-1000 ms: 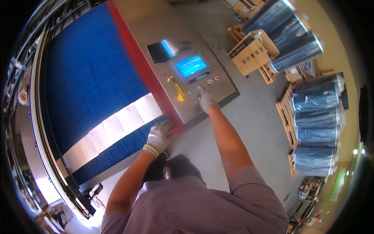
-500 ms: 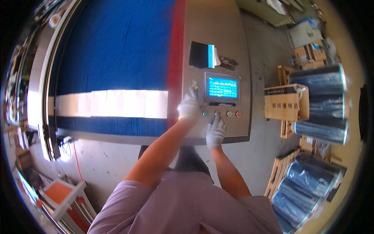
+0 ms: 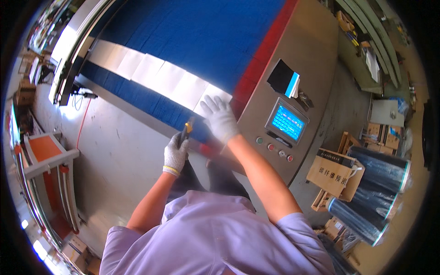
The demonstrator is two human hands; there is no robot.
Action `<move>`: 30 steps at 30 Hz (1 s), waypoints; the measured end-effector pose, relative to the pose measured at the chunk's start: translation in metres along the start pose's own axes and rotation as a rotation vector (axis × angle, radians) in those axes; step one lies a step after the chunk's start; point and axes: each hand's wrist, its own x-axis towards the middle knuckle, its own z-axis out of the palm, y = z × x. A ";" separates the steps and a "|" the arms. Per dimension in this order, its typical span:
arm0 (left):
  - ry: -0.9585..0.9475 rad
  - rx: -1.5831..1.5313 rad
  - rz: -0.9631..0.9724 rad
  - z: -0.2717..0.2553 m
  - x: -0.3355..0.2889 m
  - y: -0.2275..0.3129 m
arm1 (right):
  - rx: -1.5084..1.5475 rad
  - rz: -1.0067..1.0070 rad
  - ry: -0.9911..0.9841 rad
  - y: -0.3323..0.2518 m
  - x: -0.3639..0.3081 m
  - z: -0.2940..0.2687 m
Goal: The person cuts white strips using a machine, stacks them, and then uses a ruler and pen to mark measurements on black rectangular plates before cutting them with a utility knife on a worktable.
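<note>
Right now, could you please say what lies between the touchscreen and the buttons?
A black pen lies between the touchscreen and buttons, in the head view.

blue bed (image 3: 192,34): row of white sheets (image 3: 172,82) | metal side panel (image 3: 307,55): black folder (image 3: 280,77), marker (image 3: 279,139)

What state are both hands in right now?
Left hand: closed, holding a yellow-and-dark tool.
Right hand: open, fingers spread over the white sheets.

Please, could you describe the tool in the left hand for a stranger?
Start at the big blue machine bed; by its near edge is the gloved left hand. The tool pokes up from it, dark with yellow, unlike the white sheets beyond.
</note>
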 end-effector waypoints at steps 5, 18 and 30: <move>-0.031 -0.239 -0.123 -0.012 0.010 -0.022 | -0.133 -0.074 -0.107 0.016 -0.011 0.028; -0.008 0.258 0.110 -0.001 0.041 -0.009 | -0.425 -0.140 -0.270 0.020 0.035 0.007; -0.113 0.367 0.228 -0.013 0.044 -0.007 | -0.329 -0.044 -0.388 0.022 -0.021 0.007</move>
